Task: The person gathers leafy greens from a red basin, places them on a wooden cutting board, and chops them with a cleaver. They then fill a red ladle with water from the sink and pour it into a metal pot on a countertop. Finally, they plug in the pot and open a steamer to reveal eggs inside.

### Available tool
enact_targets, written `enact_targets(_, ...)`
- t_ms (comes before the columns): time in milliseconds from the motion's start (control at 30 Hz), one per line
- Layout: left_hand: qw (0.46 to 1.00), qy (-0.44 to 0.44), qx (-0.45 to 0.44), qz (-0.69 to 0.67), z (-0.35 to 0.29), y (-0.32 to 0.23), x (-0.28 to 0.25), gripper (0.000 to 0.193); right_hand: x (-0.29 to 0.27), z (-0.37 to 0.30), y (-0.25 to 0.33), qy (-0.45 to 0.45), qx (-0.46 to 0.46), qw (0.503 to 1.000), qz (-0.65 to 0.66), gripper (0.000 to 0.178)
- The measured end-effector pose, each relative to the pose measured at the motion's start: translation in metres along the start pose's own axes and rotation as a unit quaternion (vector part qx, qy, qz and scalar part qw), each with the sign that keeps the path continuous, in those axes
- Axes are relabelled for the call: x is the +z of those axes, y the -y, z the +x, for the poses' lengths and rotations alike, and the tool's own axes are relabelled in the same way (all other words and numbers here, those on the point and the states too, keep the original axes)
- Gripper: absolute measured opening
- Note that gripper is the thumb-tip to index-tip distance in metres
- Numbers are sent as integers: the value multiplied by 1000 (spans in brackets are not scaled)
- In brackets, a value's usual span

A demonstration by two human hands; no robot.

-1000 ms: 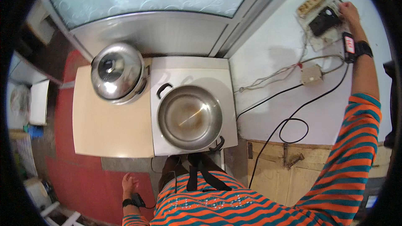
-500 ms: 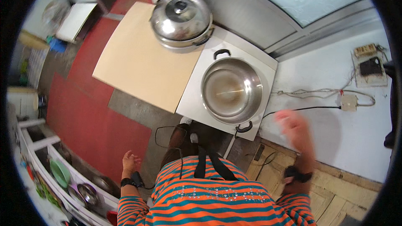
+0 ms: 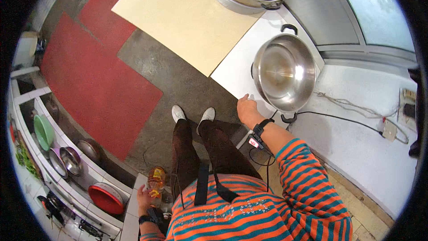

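Observation:
A wide steel pot [image 3: 285, 73] with black handles stands on the white tabletop, its bare inside showing brownish marks. My right hand [image 3: 249, 110] hovers at the table's front edge, just left of the pot's near side. Its fingers are curled and I see nothing in them. Down at the lower left, my left hand [image 3: 143, 198] is beside a clear bottle of amber liquid [image 3: 156, 177] with a yellow cap. The left fingers are apart and hold nothing; whether they touch the bottle I cannot tell.
A second steel pot [image 3: 249, 6] with a lid sits at the back on a pale board [image 3: 178, 22]. A black cord [image 3: 339, 117] runs to a wall socket. To the left, a tiled counter holds a green bowl [image 3: 43, 131], steel bowls [image 3: 70, 160] and a red basin [image 3: 106, 198].
The view has swung left and down, bringing my feet and the bottle into sight. My right hand has moved from the pot's right to its left. My left hand has lowered beside the bottle.

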State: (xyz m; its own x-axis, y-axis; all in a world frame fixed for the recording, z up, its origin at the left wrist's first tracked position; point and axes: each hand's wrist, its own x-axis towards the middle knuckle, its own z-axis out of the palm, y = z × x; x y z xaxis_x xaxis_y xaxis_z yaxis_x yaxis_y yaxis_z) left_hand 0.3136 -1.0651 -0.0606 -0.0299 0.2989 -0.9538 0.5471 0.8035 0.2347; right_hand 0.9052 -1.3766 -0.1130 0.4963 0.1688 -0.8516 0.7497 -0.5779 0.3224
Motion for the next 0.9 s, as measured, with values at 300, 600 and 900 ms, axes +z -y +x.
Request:
enact_targets(300, 991, 41, -92, -84, -5, 133, -67, 44, 9, 116, -16, -34, 16, 967, -254, 56)
enact_targets(600, 983, -38, -121, -132, -1, 135, -68, 48, 26, 134, -38, 96, -5, 906, -411, 47)
enact_targets(900, 996, -3, -80, -49, 14, 103, -68, 59, 29, 153, -35, 256, -25, 858, -444, 54)
